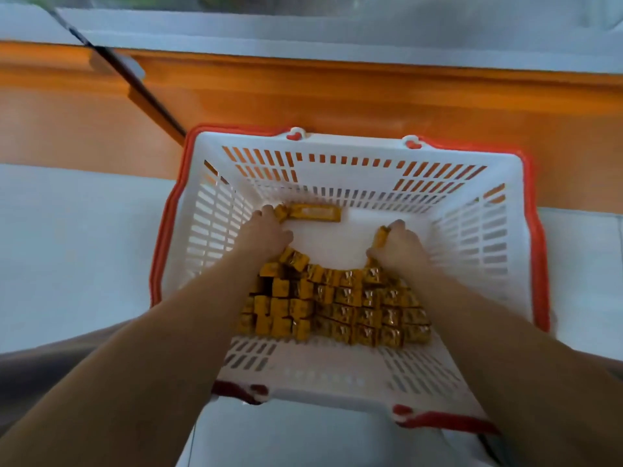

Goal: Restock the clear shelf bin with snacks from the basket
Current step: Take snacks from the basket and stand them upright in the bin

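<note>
- Both forearms (pixel 161 348) come in from the near edge and drop into the white basket (pixel 337 382);
- stacked snacks (pixel 337 305) fill its near half, lying between the wrists;
- the right hand (pixel 401 242) is clamped round an upright bar (pixel 381 235) at the stack's far right corner;
- the left hand (pixel 269 230) curls down at the left end of a lone bar (pixel 315 212) — whether it grips yet, I cannot tell;
- that bar lies flat along the far wall, its long axis left to right, running away from the left hand — the nearer one;
- the clear shelf bin cannot be made out.
</note>
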`<action>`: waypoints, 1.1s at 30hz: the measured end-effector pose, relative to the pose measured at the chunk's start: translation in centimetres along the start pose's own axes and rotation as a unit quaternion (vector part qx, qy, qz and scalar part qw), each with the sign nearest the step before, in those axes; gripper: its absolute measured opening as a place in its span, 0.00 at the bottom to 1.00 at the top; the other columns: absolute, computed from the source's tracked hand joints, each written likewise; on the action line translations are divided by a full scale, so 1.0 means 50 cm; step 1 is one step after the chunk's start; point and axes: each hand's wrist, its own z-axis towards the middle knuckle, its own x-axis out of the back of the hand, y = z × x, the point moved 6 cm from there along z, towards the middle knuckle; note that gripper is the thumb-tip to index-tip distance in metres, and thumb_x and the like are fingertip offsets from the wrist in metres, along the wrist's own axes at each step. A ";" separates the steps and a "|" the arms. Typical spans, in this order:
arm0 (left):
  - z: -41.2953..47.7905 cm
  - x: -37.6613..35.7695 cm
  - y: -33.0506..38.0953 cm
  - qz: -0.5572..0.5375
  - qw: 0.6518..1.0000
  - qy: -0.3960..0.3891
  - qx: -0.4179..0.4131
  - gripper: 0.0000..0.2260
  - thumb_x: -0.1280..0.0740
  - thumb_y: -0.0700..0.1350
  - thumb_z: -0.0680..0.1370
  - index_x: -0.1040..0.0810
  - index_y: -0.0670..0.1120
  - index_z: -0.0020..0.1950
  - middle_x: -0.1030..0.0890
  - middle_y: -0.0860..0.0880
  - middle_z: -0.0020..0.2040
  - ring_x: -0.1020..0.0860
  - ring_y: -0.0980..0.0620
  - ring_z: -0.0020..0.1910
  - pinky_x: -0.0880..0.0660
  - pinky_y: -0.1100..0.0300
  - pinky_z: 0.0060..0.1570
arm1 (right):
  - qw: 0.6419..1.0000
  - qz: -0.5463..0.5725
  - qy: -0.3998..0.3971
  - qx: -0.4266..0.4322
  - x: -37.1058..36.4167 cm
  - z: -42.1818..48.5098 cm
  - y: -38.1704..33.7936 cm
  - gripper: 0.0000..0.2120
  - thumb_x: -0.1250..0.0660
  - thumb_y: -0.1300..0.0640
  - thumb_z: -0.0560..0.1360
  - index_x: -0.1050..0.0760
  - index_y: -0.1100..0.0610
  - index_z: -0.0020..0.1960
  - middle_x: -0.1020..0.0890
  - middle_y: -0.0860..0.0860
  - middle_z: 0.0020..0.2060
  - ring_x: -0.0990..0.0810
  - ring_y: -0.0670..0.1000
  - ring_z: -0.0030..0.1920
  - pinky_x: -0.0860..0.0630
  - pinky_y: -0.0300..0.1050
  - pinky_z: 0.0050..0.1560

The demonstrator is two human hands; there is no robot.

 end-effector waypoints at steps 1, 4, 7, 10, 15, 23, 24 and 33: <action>0.010 -0.004 -0.003 -0.008 1.000 0.006 0.006 0.27 0.32 0.51 0.78 0.35 0.43 0.74 0.28 0.39 0.69 0.25 0.37 0.65 0.25 0.45 0.58 | 1.000 0.018 0.006 0.006 0.000 0.003 -0.001 0.28 0.26 0.52 0.72 0.35 0.60 0.65 0.23 0.58 0.53 0.21 0.56 0.48 0.28 0.43 0.37; 0.038 0.000 -0.003 -0.043 0.999 0.010 0.022 0.28 0.29 0.53 0.76 0.31 0.45 0.73 0.27 0.40 0.68 0.25 0.38 0.65 0.24 0.45 0.59 | 0.991 0.117 0.033 0.047 0.018 -0.003 -0.014 0.14 0.30 0.54 0.74 0.31 0.53 0.56 0.22 0.49 0.43 0.22 0.46 0.34 0.32 0.34 0.22; 0.055 -0.002 0.008 -0.046 0.999 -0.027 -0.005 0.22 0.28 0.54 0.77 0.23 0.46 0.69 0.21 0.42 0.64 0.21 0.43 0.58 0.24 0.52 0.51 | 0.981 0.164 0.019 0.103 0.038 -0.019 -0.045 0.03 0.38 0.48 0.75 0.28 0.47 0.46 0.23 0.44 0.38 0.22 0.46 0.34 0.29 0.40 0.27; 0.050 -0.007 0.020 -0.029 0.996 -0.066 -0.061 0.19 0.29 0.57 0.78 0.19 0.47 0.64 0.19 0.46 0.56 0.23 0.47 0.51 0.29 0.55 0.48 | 0.984 0.111 -0.076 0.115 0.024 -0.032 -0.057 0.08 0.40 0.48 0.75 0.26 0.51 0.44 0.26 0.46 0.39 0.26 0.49 0.39 0.34 0.46 0.37; 0.012 -0.005 0.027 -0.025 0.990 -0.105 -0.094 0.18 0.31 0.63 0.77 0.21 0.52 0.59 0.24 0.49 0.54 0.27 0.49 0.53 0.31 0.55 0.50 | 0.976 -0.075 -0.177 0.102 -0.025 -0.048 -0.027 0.08 0.41 0.53 0.79 0.26 0.55 0.54 0.22 0.55 0.59 0.27 0.54 0.55 0.33 0.46 0.53; -0.023 -0.002 0.020 -0.006 0.986 -0.123 -0.115 0.36 0.22 0.61 0.70 0.29 0.49 0.72 0.28 0.49 0.59 0.28 0.48 0.55 0.31 0.53 0.52 | 0.974 -0.087 -0.196 0.071 -0.016 -0.064 -0.017 0.19 0.38 0.45 0.80 0.28 0.55 0.65 0.23 0.55 0.60 0.26 0.53 0.54 0.31 0.48 0.52; -0.022 0.000 0.011 -0.022 0.985 -0.129 -0.112 0.38 0.21 0.61 0.70 0.31 0.49 0.73 0.28 0.49 0.59 0.28 0.47 0.56 0.31 0.53 0.52 | 0.974 -0.090 -0.194 0.069 -0.016 -0.064 -0.013 0.18 0.38 0.44 0.80 0.28 0.55 0.63 0.23 0.54 0.57 0.25 0.53 0.53 0.30 0.48 0.51; -0.010 -0.015 -0.017 0.006 0.981 -0.131 -0.145 0.45 0.17 0.55 0.66 0.36 0.51 0.77 0.25 0.47 0.66 0.28 0.48 0.56 0.30 0.52 0.54 | 0.976 -0.018 -0.215 0.042 -0.023 -0.066 0.002 0.21 0.38 0.41 0.79 0.28 0.56 0.63 0.25 0.52 0.57 0.25 0.53 0.55 0.29 0.50 0.53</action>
